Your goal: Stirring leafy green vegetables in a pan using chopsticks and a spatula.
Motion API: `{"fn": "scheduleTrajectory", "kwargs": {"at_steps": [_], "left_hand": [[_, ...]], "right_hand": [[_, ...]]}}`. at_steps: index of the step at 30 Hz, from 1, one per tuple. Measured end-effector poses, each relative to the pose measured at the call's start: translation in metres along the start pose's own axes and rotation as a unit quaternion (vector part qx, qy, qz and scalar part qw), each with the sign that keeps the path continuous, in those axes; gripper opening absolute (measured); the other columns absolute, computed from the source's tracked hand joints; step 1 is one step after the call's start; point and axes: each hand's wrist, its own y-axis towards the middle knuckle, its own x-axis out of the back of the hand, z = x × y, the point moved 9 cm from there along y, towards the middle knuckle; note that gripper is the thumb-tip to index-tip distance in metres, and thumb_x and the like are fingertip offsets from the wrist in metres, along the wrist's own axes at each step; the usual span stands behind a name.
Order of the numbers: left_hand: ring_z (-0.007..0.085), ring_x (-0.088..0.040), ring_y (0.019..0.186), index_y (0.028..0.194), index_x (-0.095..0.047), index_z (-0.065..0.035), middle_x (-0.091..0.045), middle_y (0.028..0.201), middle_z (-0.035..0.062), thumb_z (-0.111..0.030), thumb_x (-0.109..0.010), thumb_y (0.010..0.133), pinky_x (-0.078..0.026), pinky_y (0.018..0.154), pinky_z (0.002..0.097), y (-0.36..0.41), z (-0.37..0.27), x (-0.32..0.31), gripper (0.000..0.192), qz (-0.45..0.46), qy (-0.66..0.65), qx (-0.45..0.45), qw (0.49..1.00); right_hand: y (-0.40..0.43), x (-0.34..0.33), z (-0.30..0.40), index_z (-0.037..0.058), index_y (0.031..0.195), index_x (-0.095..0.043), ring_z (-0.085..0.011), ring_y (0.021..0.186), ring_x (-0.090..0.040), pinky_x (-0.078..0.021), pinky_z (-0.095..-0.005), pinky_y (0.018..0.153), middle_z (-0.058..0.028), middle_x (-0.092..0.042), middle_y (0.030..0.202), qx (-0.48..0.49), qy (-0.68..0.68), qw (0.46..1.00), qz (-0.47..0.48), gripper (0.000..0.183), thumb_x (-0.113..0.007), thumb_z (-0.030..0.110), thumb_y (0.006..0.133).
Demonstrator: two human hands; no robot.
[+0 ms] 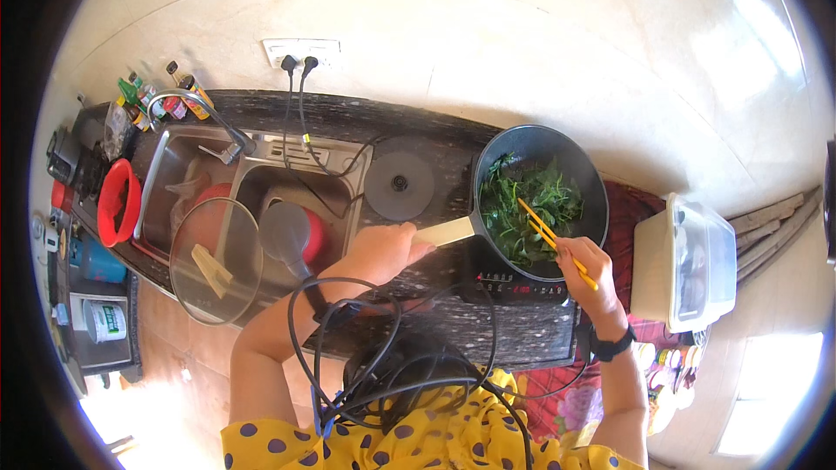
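Note:
My left hand [384, 252] is closed around the pale handle [445, 232] of a deep dark frying pan [595, 183]. The pan sits on a black induction cooker [516, 290] with lit red digits and touch controls. Between the fingers of my right hand [586, 269] is a pair of yellow chopsticks [539, 222]. Their tips reach into the leafy greens [532, 192] that lie in the pan, and the greens look wilted and wet.
A double steel sink [353, 222] with a curved tap [225, 121] lies left of the cooker. A glass lid [215, 297] overlaps the sink's front. Black cables run from the wall socket [326, 49]. A round dark base [400, 181] is on the counter. Right of the pan stands a lidded bin [653, 261].

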Motion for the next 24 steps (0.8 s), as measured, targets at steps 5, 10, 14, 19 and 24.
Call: {"fn": "scheduleTrajectory", "kwargs": {"at_steps": [5,10,14,19,24], "left_hand": [[0.0385,-0.064,0.063,0.085,-0.058,-0.0027,-0.064,0.067,0.0176,-0.047,-0.057,0.094,-0.051,0.058,0.0473,0.000,-0.004,0.001,0.045,-0.009,0.004,-0.020,1.000],[0.0381,-0.065,0.064,0.086,-0.059,-0.0026,-0.064,0.067,0.0180,-0.045,-0.058,0.094,-0.050,0.058,0.0476,0.001,-0.010,0.006,0.043,-0.013,0.008,-0.036,0.999],[0.0399,-0.063,0.066,0.083,-0.060,-0.0046,-0.065,0.071,0.0176,-0.047,-0.061,0.091,-0.049,0.060,0.0490,0.002,-0.003,0.002,0.043,-0.002,-0.010,-0.005,1.000],[0.0392,-0.064,0.064,0.083,-0.059,-0.0038,-0.065,0.068,0.0178,-0.046,-0.059,0.092,-0.049,0.058,0.0482,0.000,-0.005,0.006,0.043,-0.012,0.001,-0.017,1.000],[0.0386,-0.064,0.062,0.085,-0.057,-0.0030,-0.064,0.066,0.0182,-0.046,-0.058,0.094,-0.050,0.056,0.0478,0.002,-0.011,0.006,0.044,-0.010,0.012,-0.036,0.999]], "right_hand": [[-0.005,-0.031,0.034,-0.0017,0.102,-0.065,-0.0278,0.071,-0.065,-0.0521,-0.0354,0.064,-0.0149,-0.064,0.084,0.056,0.051,0.993,0.087,0.018,-0.063,-0.003,0.084],[-0.005,-0.071,0.017,-0.0043,0.107,-0.059,-0.0266,0.075,-0.060,-0.0526,-0.0359,0.065,-0.0104,-0.058,0.082,0.211,-0.179,0.955,0.107,0.031,-0.065,0.002,0.077],[-0.001,-0.055,0.006,-0.0034,0.107,-0.058,-0.0255,0.075,-0.058,-0.0521,-0.0353,0.065,-0.0090,-0.054,0.079,0.189,-0.287,0.937,0.068,0.033,-0.062,0.003,0.075],[0.015,0.004,-0.031,-0.0027,0.097,-0.061,-0.0312,0.076,-0.060,-0.0509,-0.0397,0.067,-0.0143,-0.058,0.080,0.117,-0.212,0.970,-0.032,0.013,-0.058,0.001,0.085],[0.012,0.023,-0.116,-0.0008,0.091,-0.064,-0.0273,0.068,-0.064,-0.0507,-0.0358,0.061,-0.0145,-0.062,0.079,-0.038,-0.084,0.988,-0.122,0.007,-0.058,0.003,0.090]]}}
